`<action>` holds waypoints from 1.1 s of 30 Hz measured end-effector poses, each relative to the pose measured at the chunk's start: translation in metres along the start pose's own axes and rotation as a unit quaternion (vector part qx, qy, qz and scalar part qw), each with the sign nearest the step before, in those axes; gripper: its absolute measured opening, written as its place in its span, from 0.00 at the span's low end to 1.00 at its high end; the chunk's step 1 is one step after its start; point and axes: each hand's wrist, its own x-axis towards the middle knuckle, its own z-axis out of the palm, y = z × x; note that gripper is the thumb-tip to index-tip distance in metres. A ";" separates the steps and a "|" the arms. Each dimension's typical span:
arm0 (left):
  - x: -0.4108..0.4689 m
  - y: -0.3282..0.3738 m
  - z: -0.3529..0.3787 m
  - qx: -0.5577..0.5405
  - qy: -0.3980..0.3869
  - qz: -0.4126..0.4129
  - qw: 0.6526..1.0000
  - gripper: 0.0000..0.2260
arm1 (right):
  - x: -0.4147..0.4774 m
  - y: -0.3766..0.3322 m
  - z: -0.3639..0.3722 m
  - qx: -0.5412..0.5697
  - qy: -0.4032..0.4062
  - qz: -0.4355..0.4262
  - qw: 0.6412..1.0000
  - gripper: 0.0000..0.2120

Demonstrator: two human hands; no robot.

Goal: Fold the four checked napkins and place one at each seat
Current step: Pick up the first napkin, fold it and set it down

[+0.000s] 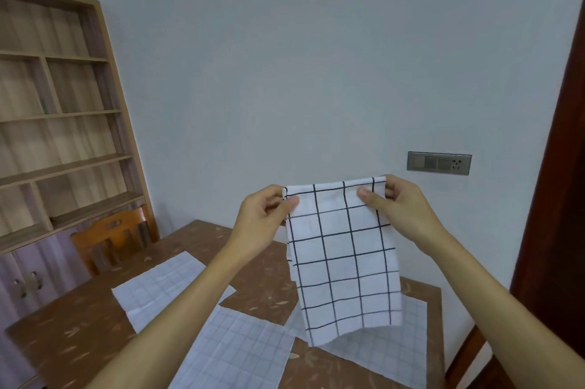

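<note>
Brown patterned table (pixel 79 335) fills the lower part of our view, set against a pale wall (pixel 316 56), with a wooden chair (pixel 110 236) at the table's far left side. Above the table we hold one checked napkin (pixel 342 259) up in the air by its top edge. It appears doubled, and its lower hem hovers just over the table's right half. Three more lie flat on the table: the far napkin (pixel 164 287) toward the left, the near napkin (pixel 234 354) at the front edge, and the right-hand napkin (pixel 380 354), partly hidden behind the hanging cloth.

As we judge it, the trouble lies in the limp cloth. If we lower it to the table with the corners uneven, the layers may slide and the fold come out skewed. The dangling hem could also drag across the right-hand napkin and rumple it or nudge it toward the table's edge. A loosened pinch would drop a corner and undo the fold.

Our left hand (pixel 262 214) pinches the top left corner between thumb and curled fingers. Our right hand (pixel 402 208) pinches the top right corner likewise, thumb on the near face. Both grips are narrow and closed on cloth alone.
</note>
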 end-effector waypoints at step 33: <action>-0.010 0.020 0.020 -0.017 0.022 -0.019 0.999 0.15 | -0.016 -0.017 0.029 -0.078 -0.174 -0.085 0.978 0.15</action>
